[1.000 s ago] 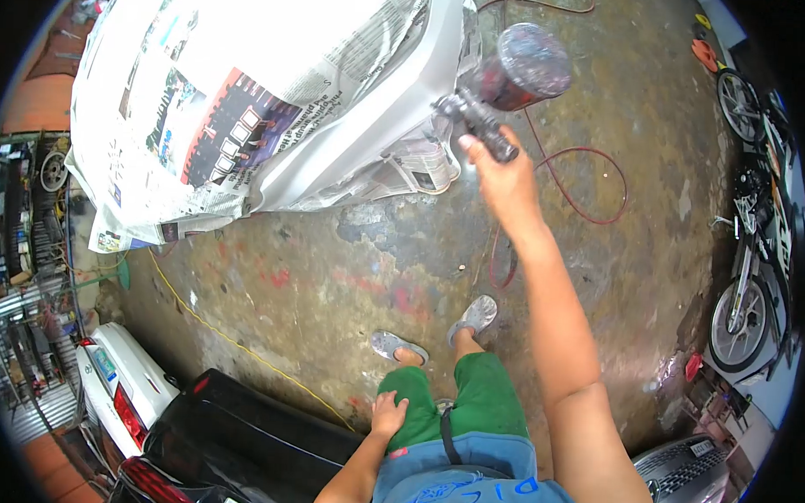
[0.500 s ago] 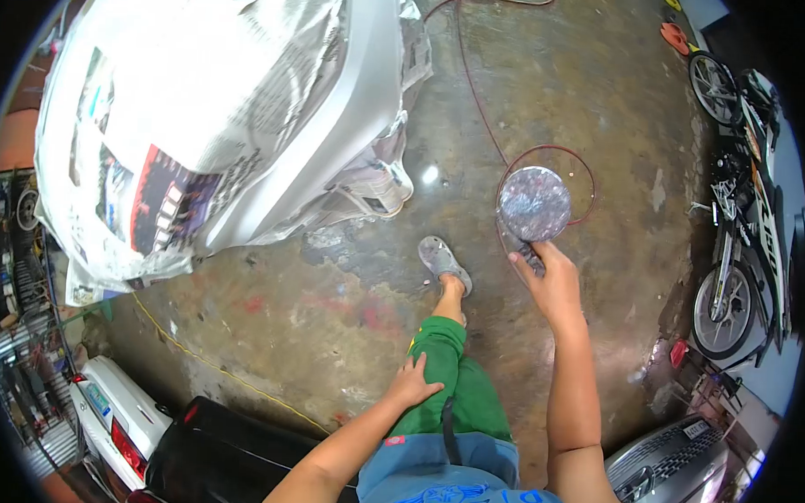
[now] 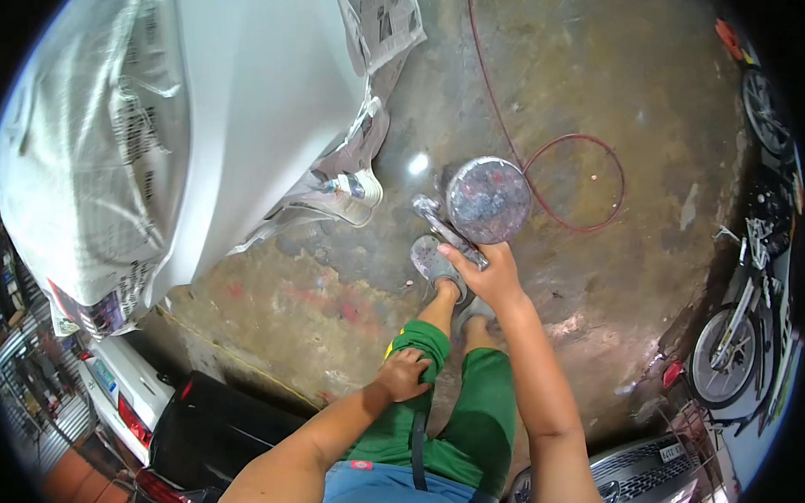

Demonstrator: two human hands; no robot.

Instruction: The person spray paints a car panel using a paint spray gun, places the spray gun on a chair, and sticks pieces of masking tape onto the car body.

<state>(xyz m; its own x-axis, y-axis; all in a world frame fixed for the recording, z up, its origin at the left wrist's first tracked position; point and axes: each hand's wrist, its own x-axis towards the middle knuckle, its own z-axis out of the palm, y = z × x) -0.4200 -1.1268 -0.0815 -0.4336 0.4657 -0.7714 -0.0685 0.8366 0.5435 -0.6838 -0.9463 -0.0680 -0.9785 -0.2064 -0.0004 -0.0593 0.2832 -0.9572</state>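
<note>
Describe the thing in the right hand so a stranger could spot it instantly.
From the big pale panel edged with newspaper at upper left, cross the floor rightward to the right hand. It holds the spray gun, set apart from the looped red hose by its round, blotchy cup.

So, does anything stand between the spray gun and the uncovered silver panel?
Between the spray gun in the right hand and the panel, only floor and newspaper along its edge show; no other obstacle is visible.
</note>
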